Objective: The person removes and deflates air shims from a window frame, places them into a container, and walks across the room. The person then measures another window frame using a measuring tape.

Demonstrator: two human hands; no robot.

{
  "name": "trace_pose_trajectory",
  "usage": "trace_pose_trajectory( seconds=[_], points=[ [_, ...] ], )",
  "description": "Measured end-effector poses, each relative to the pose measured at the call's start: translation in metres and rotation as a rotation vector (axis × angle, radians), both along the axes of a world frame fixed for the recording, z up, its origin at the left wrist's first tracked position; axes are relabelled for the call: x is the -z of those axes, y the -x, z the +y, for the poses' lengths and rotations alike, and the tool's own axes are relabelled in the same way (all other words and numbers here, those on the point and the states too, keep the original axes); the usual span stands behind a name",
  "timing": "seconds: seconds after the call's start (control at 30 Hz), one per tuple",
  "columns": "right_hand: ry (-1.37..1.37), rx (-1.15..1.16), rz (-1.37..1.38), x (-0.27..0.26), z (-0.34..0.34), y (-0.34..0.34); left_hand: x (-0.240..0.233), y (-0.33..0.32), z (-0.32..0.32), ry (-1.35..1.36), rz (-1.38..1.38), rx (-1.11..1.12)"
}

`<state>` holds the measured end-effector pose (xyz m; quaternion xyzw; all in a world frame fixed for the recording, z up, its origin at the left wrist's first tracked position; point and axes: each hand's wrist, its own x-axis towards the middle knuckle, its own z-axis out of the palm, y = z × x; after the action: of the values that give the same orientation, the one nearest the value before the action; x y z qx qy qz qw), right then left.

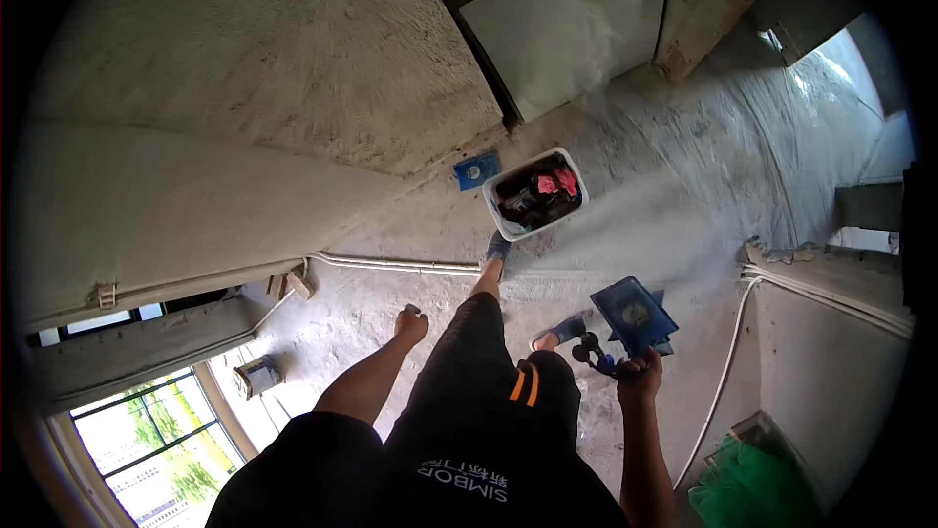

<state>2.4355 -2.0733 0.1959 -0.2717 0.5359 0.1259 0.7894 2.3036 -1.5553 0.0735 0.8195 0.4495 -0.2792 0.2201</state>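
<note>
My right hand (639, 375) is closed on a flat blue panel (633, 314) with a pale round patch, and on or beside a dark object with round knobs (592, 353) whose kind I cannot tell. More blue sheet shows behind the panel. My left hand (412, 326) hangs over the floor with its fingers curled and nothing seen in it. Ahead, by my forward foot, a white plastic tub (497, 214) holds dark items and a pink-red piece (557, 182). Another blue panel (475, 170) lies on the floor beside the tub, near the wall corner.
White conduit pipes (396, 262) cross the floor, and more (821, 295) run along the right wall. A bucket (258, 376) stands by the window at lower left, near brick pieces (299, 284). Green netting (747, 488) lies at lower right. Plastic sheeting (762, 154) covers floor at upper right.
</note>
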Motion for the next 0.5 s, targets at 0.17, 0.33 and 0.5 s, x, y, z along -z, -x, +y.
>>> trace_pose_trajectory(
  seconds=[0.17,0.33,0.5],
  points=[
    [-0.063,0.062,0.042,-0.023,0.070,-0.020,0.034,-0.067,0.022,0.181,-0.089,0.211],
    [-0.123,0.107,0.045,-0.049,0.132,-0.042,0.031,-0.198,0.017,0.577,-0.271,0.024],
    [-0.089,0.133,0.018,-0.061,0.138,-0.057,0.015,-0.263,0.022,0.759,-0.243,-0.092]
  ],
)
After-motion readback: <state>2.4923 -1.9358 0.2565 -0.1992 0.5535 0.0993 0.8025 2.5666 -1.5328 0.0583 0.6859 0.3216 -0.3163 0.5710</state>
